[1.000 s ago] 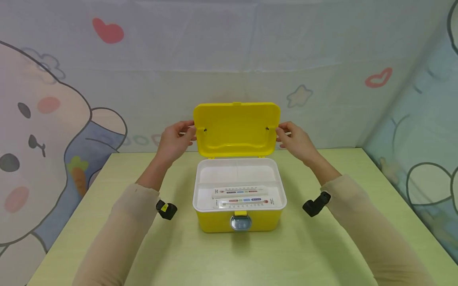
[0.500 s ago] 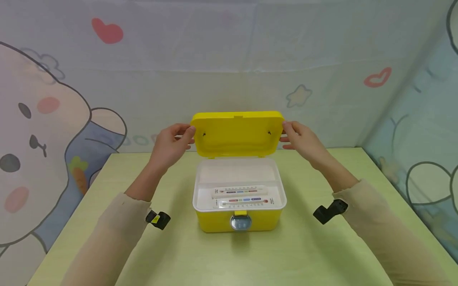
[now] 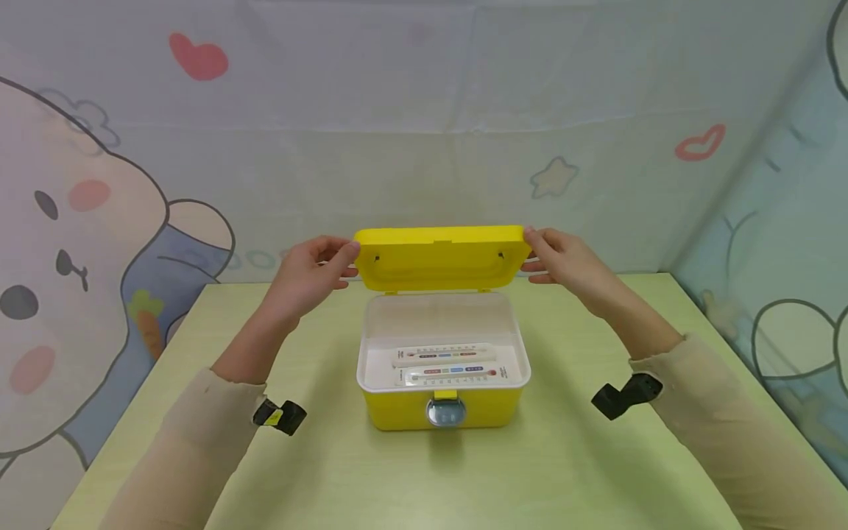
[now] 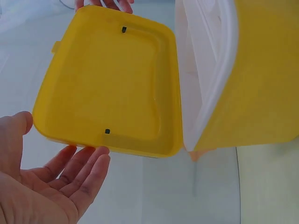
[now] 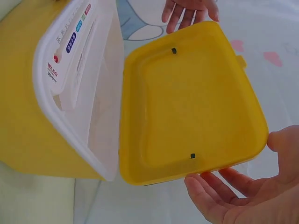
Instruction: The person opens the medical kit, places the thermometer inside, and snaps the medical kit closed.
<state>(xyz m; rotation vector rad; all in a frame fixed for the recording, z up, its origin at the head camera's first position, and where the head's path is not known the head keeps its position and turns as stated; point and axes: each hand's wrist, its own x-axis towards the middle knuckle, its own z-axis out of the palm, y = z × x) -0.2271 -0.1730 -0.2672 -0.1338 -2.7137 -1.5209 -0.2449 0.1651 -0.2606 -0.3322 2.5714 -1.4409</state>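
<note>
A yellow storage box (image 3: 397, 411) with a white inner tray (image 3: 424, 315) stands in the head view, its lid raised and leaning forward. In the tray lie two white thermometers, one farther back (image 3: 444, 355) and one nearer the front (image 3: 457, 376). My left hand (image 3: 306, 278) holds the lid (image 3: 440, 265) at its left corner, thumb on the front edge, fingers along the side. At the opposite corner my right hand (image 3: 571, 266) grips the same lid likewise. Both wrist views show the lid's hollow inside (image 4: 103, 79) between the two hands.
A clear oval clasp (image 3: 446, 413) hangs on the box's front. The box rests on a pale wooden table (image 3: 437, 482). Behind it hangs a printed cloth (image 3: 424, 88), with another cloth wall on the right.
The lid has tipped forward and its top edge has come lower. Both hands have moved with it, slightly outward and toward me. The box and thermometers have stayed still.
</note>
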